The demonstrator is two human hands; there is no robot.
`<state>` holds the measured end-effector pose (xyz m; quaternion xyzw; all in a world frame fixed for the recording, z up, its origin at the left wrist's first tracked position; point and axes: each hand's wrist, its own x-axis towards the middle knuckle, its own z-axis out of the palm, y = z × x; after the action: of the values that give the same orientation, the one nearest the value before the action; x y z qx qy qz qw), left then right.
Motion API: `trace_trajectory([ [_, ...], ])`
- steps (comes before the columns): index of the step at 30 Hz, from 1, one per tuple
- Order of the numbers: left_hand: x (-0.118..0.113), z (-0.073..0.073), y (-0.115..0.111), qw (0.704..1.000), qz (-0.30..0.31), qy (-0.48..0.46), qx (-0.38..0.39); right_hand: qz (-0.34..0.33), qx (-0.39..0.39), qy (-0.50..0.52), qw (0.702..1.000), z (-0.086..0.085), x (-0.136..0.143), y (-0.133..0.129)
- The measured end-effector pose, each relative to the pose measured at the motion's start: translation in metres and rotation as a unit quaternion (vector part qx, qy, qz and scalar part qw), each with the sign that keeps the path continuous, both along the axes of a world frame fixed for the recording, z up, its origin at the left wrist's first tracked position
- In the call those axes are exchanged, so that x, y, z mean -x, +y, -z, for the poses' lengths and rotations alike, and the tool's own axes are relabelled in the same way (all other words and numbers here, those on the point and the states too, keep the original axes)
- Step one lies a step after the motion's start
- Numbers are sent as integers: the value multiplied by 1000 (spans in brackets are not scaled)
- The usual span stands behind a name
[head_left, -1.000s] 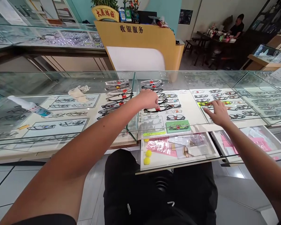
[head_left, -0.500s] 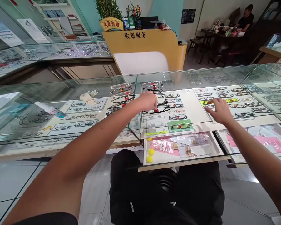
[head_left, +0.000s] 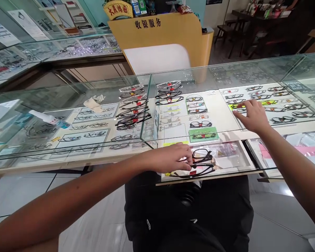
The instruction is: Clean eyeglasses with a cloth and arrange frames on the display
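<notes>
The step in hand looks like the handling of eyeglasses one small bunch at a time. Dark eyeglasses (head_left: 201,154), at least two pairs with a red tag showing on one, are at the near edge of the glass-topped counter (head_left: 219,120), in view above the open drawer (head_left: 248,157). The left hand (head_left: 174,156) has its grip narrow, fingers curled onto them at one side; whether they also touch the glass I cannot tell. The right hand (head_left: 254,116) holds nothing that shows, thumb and fingers parted, low over the glass near a yellow strip (head_left: 269,102) under more frames. (It seems to serve as a prop, though contact is hard to judge.) Farther back, a row of stacked glasses (head_left: 169,93) stands just beside the upright glass divider (head_left: 147,108).

As I judge it, the next move calls for a light, secure hold, so the pairs neither slip apart nor hook each other's temples, and some care at the counter's edge.
</notes>
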<state>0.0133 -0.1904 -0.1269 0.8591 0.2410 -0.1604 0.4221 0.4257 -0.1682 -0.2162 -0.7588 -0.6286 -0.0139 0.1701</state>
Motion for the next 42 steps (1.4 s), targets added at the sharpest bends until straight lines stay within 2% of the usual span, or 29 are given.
trace_trajectory([
  [3,-12,28,8,1000,17,-5,4,2,5,6,1000,-2,1,-1],
  [5,-19,50,15,999,22,-10,-33,2,5,9,1000,-3,1,0],
  [7,-23,75,23,993,22,-7,-117,2,3,11,1000,-3,1,0],
  [9,-25,101,33,975,12,11,-223,2,0,10,1000,-2,1,1],
  [12,-21,136,56,953,-32,32,-301,4,-1,8,1000,-1,0,2],
  [16,-10,166,95,919,-98,52,-378,7,-4,7,1000,0,-1,3],
  [21,1,193,131,905,-109,65,-407,0,-2,8,1000,0,-1,3],
  [24,5,203,138,908,-96,70,-403,-7,-16,10,1000,0,-2,2],
  [27,8,207,137,911,-82,72,-398,-11,-22,13,1000,1,-2,3],
  [35,12,198,127,920,-71,70,-380,1,2,6,1000,-2,-1,3],
  [42,13,197,123,924,-80,69,-367,4,-11,13,1000,-3,0,2],
])
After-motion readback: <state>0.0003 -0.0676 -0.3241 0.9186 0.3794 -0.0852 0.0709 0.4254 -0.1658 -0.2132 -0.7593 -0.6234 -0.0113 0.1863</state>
